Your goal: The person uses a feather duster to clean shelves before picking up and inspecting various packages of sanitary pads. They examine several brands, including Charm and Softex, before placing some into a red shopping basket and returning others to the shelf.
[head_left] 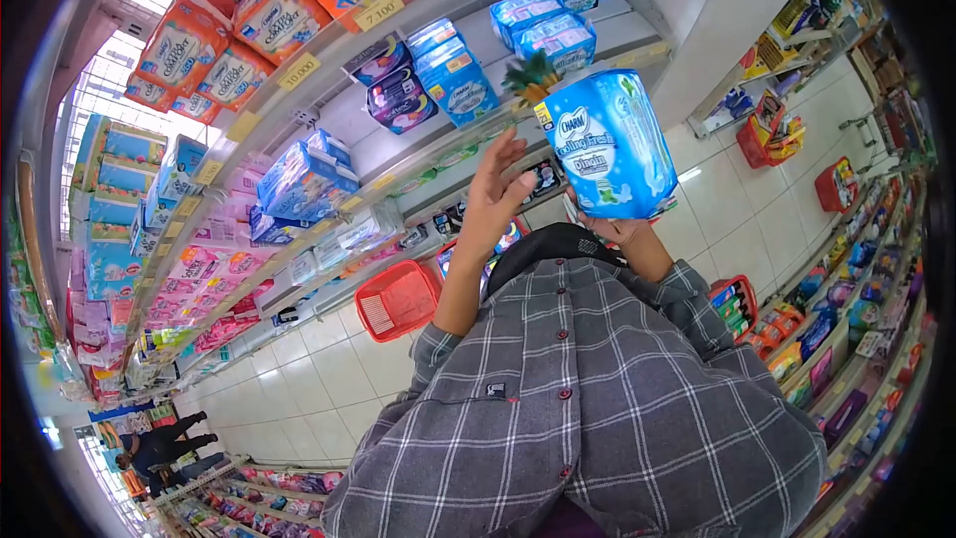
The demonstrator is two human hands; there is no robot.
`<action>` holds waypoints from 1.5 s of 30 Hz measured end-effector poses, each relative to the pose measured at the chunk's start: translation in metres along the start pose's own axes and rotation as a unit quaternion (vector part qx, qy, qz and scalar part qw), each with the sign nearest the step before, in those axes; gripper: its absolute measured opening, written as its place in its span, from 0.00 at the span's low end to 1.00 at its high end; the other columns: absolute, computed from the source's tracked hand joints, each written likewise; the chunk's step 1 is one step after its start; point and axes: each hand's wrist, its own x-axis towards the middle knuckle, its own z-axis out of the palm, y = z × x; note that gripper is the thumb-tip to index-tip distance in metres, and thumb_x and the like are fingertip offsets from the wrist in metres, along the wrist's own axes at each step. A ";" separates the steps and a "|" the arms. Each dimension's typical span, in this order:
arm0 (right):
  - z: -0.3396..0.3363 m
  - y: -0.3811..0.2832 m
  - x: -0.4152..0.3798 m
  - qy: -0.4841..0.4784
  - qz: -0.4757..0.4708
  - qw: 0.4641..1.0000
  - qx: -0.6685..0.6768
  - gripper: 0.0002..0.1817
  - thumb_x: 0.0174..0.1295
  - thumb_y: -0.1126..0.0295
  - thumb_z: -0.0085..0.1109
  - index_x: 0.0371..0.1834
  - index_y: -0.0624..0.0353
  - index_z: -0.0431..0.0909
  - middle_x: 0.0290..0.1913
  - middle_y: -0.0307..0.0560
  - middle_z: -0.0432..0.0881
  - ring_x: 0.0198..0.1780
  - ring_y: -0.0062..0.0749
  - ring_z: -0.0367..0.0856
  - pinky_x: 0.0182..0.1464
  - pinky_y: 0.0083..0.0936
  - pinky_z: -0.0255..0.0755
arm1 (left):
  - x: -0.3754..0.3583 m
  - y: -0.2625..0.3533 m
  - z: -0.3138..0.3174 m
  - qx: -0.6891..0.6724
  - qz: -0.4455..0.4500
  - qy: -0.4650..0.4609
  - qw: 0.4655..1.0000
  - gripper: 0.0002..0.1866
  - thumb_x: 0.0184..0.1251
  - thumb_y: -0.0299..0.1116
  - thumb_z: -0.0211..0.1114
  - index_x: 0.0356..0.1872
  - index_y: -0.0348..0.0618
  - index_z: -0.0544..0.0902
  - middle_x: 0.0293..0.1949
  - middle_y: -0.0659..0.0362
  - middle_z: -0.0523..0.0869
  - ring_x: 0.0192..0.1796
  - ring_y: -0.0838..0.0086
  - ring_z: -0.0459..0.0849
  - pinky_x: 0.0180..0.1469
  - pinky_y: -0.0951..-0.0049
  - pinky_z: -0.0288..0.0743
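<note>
A blue pack labelled Charm Cooling Fresh [609, 144] is held up before the shelf. My right hand [615, 228] grips it from below, its fingers partly hidden by the pack. To the left of the pack is my left hand [498, 189], raised with its fingers apart and nothing in it. Behind the hands, the shelf holds blue packs [460, 88] beside dark purple packs [400, 98]. More light blue packs [555, 40] sit further right, near a small green and orange plant-like object [533, 77].
Red baskets [398, 301] stand on the tiled floor [324, 379], some holding goods. Orange packs [282, 20] fill the upper shelf, pink packs [209, 269] the left shelves. Another shelf of goods [846, 319] curves along the right. A person [159, 450] is at the far lower left.
</note>
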 end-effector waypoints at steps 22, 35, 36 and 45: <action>0.073 -0.102 0.030 0.215 -0.158 0.728 -0.632 0.22 0.68 0.59 0.61 0.56 0.63 0.72 0.56 0.48 0.78 0.58 0.30 0.75 0.61 0.28 0.66 | 0.072 -0.007 0.056 0.223 -0.004 0.060 0.973 0.43 0.53 0.32 0.78 0.65 0.45 0.59 0.54 0.48 0.76 0.58 0.61 0.77 0.46 0.65 0.80; 0.071 -0.107 0.183 0.244 -0.123 0.736 -0.619 0.20 0.58 0.57 0.71 0.48 0.49 0.74 0.44 0.32 0.76 0.49 0.22 0.73 0.49 0.31 0.67 | 0.160 -0.006 -0.007 0.452 0.161 0.097 0.872 0.40 0.49 0.37 0.78 0.63 0.42 0.65 0.57 0.45 0.76 0.55 0.55 0.79 0.52 0.60 0.75; 0.073 -0.108 0.189 0.252 -0.127 0.734 -0.618 0.18 0.58 0.56 0.70 0.45 0.48 0.74 0.44 0.33 0.76 0.49 0.22 0.73 0.48 0.31 0.67 | 0.169 -0.002 -0.012 0.442 0.152 0.079 0.880 0.42 0.49 0.38 0.78 0.64 0.44 0.64 0.59 0.44 0.75 0.55 0.53 0.79 0.54 0.58 0.75; 0.028 -0.128 0.221 0.243 -0.160 0.743 -0.603 0.20 0.55 0.59 0.70 0.48 0.51 0.76 0.42 0.33 0.78 0.43 0.21 0.74 0.42 0.25 0.67 | 0.194 -0.003 -0.029 0.499 0.077 0.017 0.863 0.35 0.54 0.37 0.71 0.62 0.46 0.64 0.60 0.42 0.74 0.58 0.45 0.77 0.58 0.54 0.73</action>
